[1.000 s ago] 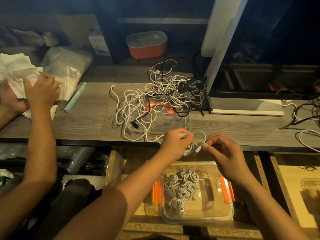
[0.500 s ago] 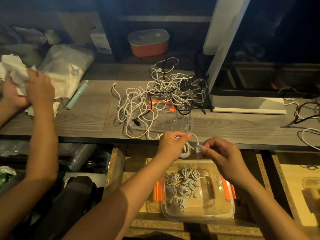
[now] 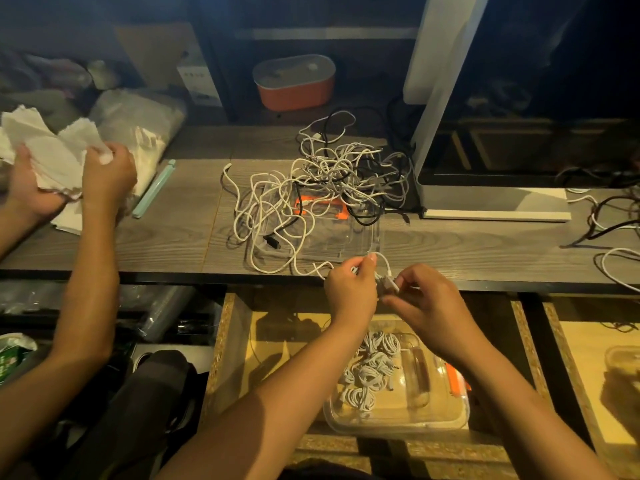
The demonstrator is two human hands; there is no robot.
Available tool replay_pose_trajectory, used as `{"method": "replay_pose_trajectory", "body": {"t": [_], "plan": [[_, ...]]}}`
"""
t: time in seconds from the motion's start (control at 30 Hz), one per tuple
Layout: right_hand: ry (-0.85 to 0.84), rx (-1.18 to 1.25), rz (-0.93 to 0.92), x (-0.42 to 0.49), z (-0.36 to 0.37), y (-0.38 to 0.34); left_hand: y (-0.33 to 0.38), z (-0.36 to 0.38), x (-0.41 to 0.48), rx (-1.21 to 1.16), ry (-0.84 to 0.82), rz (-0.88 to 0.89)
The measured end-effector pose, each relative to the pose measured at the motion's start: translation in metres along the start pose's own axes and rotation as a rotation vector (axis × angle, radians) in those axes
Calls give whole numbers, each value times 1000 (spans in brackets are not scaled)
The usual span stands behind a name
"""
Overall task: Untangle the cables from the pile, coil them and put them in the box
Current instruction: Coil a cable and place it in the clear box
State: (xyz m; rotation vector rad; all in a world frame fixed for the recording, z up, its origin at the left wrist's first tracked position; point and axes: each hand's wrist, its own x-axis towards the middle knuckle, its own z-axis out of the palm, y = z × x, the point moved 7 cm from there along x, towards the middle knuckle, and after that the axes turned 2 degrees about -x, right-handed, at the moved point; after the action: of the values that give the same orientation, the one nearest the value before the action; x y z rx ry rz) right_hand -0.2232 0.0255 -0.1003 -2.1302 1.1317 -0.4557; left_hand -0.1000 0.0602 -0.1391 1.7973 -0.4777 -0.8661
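Note:
A tangled pile of white and black cables (image 3: 332, 181) lies on the wooden desk (image 3: 166, 237), partly over a clear lid with an orange clip (image 3: 360, 233). My left hand (image 3: 349, 292) grips a small coil of white cable (image 3: 382, 282) at the desk's front edge. My right hand (image 3: 429, 306) pinches the same cable's end beside it. Below them, in an open drawer, a clear plastic box (image 3: 415, 410) holds several coiled white cables (image 3: 370, 372).
Another person's two hands (image 3: 104, 174) handle white paper (image 3: 48, 150) at the left of the desk. A pale green stick (image 3: 152, 194) lies near them. An orange container (image 3: 294, 83) stands at the back. A white monitor base (image 3: 491, 202) and more cables (image 3: 613, 230) sit right.
My hands have drawn closer together on the small coil. The other person's hands have shifted and lifted the white paper.

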Motion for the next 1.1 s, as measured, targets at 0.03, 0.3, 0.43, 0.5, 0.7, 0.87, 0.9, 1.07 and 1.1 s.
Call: {"method": "replay_pose_trajectory", "body": {"t": [0.03,0.3,0.43,0.5,0.7,0.87,0.9,1.07,1.1], "plan": [[-40,-20,-12,0,0,-1,-1,-1,0,8,-1,7],[106,348,135,-9,-2,11,6,-4,-1,17,-38,65],[175,807,278,-10,-3,19,14,-4,-8,-24,-83,119],[218,768,293,-9,-7,20,13,-2,-14,-53,-85,127],[225,379,296,-5,-14,21,4,-3,-11,-155,-51,-2],[64,0,122,0,-16,6,5,-2,-10,-103,-129,-4],[41,-103,46,1,-17,0,6,-3,-9,-101,-142,-3],[-278,270,69,9,-1,-2,13,1,-6,-137,-244,-9],[-308,467,102,8,2,-3,13,3,-6,-200,-262,-34]]}}
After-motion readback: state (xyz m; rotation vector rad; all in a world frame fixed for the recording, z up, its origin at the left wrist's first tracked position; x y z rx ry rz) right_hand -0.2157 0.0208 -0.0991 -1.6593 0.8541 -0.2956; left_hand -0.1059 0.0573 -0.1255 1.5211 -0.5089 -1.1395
